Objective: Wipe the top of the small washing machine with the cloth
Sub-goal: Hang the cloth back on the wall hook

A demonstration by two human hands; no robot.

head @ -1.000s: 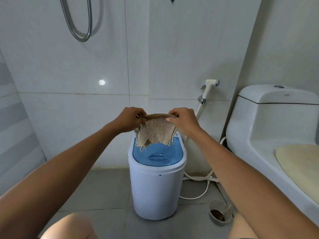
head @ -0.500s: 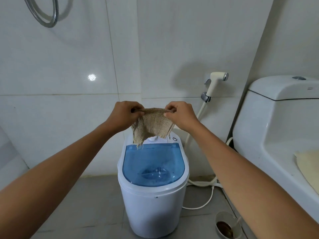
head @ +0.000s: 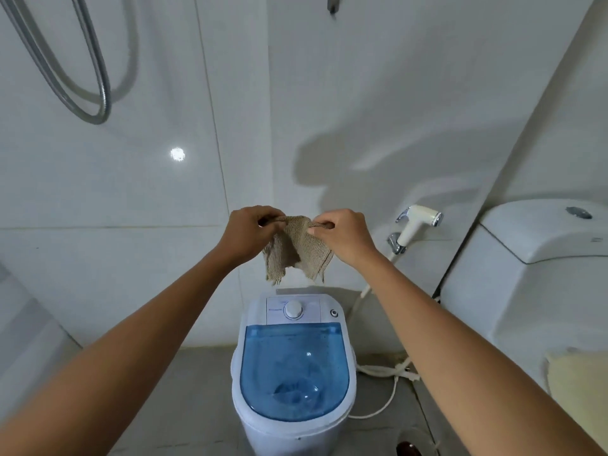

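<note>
A small white washing machine (head: 292, 432) stands on the floor at bottom centre, with a clear blue lid (head: 293, 366) and a white control panel with a round knob (head: 293, 309) at its back. A beige knitted cloth (head: 296, 251) hangs in the air above the panel, clear of the machine. My left hand (head: 246, 236) pinches its upper left edge and my right hand (head: 345, 235) pinches its upper right edge. The two hands are close together, so the cloth sags and folds between them.
A white toilet (head: 533, 274) stands at the right, with a bidet sprayer (head: 418, 222) on the wall beside it. The sprayer's white hose (head: 381, 370) lies on the floor by the machine. A shower hose (head: 95, 103) loops at upper left. A floor drain (head: 411, 447) sits at bottom right.
My hands have drawn closer together, bunching the cloth. The view has tilted, so the machine sits lower in frame and the cloth no longer overlaps its lid.
</note>
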